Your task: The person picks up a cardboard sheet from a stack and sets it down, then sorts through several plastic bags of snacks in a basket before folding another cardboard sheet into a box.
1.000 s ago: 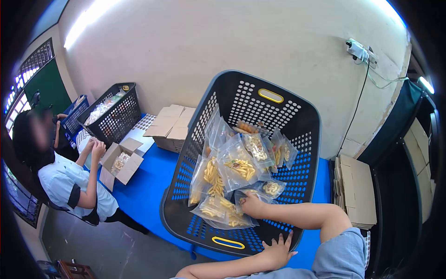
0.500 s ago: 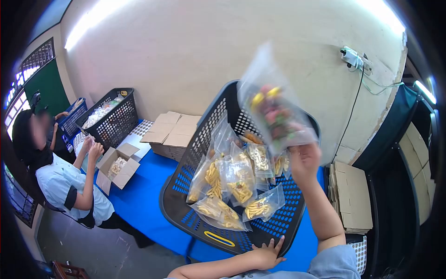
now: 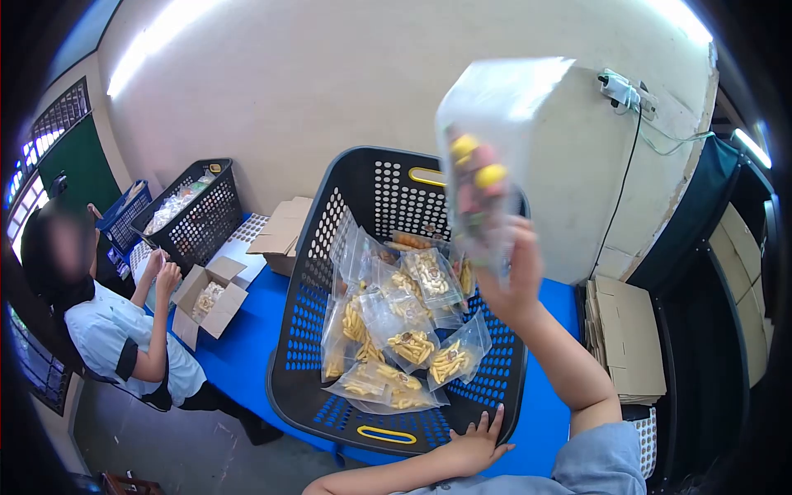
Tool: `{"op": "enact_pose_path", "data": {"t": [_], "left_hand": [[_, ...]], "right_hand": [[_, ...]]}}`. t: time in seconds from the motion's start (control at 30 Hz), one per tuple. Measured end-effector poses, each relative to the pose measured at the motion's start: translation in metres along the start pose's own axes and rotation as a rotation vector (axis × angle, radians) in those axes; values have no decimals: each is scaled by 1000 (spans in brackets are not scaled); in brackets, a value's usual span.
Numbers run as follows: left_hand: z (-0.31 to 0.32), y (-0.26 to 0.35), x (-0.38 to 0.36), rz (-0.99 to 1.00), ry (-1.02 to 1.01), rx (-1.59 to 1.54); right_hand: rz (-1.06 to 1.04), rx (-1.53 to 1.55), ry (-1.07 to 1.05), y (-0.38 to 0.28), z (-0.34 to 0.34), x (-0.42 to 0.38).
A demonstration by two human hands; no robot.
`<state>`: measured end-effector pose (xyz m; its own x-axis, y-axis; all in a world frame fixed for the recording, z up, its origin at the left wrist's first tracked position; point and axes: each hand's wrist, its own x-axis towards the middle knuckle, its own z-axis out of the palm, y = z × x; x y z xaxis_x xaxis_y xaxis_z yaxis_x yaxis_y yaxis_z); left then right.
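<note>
Raised over the right side of a black perforated basket (image 3: pixel 289 363), my right hand (image 3: pixel 516 276) grips the lower end of a clear bag (image 3: pixel 478 177) of colourful pieces, some yellow and pink. The bag is blurred, and its empty top bends to the right. My left hand (image 3: pixel 478 445) rests on the basket's near right rim with its fingers spread. Several clear bags lie in the basket, among them a bag of yellow sticks (image 3: pixel 450 361) and a bag of pale pieces (image 3: pixel 431 275).
A person (image 3: pixel 124 330) works at the left beside an open carton (image 3: pixel 216 305). Behind stand another black basket (image 3: pixel 198 219) and a blue basket (image 3: pixel 124 219). Folded cardboard (image 3: pixel 285 227) lies behind the near basket; more flat cardboard (image 3: pixel 627 338) is stacked at the right.
My right hand has moved left and slightly down, with the bag swinging more upright and its top folding over. The basket sits further left in view and looks more level. My left hand remains on its rim.
</note>
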<state>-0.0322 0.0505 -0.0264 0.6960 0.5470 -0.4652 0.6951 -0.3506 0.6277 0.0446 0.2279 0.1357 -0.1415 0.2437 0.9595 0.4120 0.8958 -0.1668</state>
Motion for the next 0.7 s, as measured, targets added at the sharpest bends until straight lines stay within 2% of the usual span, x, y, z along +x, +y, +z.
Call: {"op": "enact_pose_path", "data": {"t": [0.1, 0.2, 0.27, 0.37, 0.53, 0.57, 0.6, 0.63, 0.67, 0.7], "left_hand": [[9, -3, -1, 1, 13, -23], [13, -9, -3, 15, 47, -22], [15, -7, -2, 15, 65, 1], [19, -6, 0, 16, 99, 39], [24, -12, -1, 39, 160, 27], [22, -11, -1, 3, 111, -111], [20, -11, 0, -33, 64, -248], [31, -19, 10, -43, 71, -246], [55, -35, 28, 41, 111, -187], [76, -47, 43, 125, 149, -128]], "right_hand": [[90, 10, -667, -4, 17, -23], [73, -99, -1410, -1, 37, -99], [127, 29, -1848, 8, 36, -141], [116, 0, -1756, 8, 56, -134], [-162, -206, -1245, 42, 140, -106], [-227, -272, -1142, 53, 161, -104], [-233, -267, -1135, 62, 181, -103], [-290, -313, -1025, 71, 199, -101], [-345, -358, -913, 79, 213, -101], [-350, -350, -905, 85, 223, -101]]}}
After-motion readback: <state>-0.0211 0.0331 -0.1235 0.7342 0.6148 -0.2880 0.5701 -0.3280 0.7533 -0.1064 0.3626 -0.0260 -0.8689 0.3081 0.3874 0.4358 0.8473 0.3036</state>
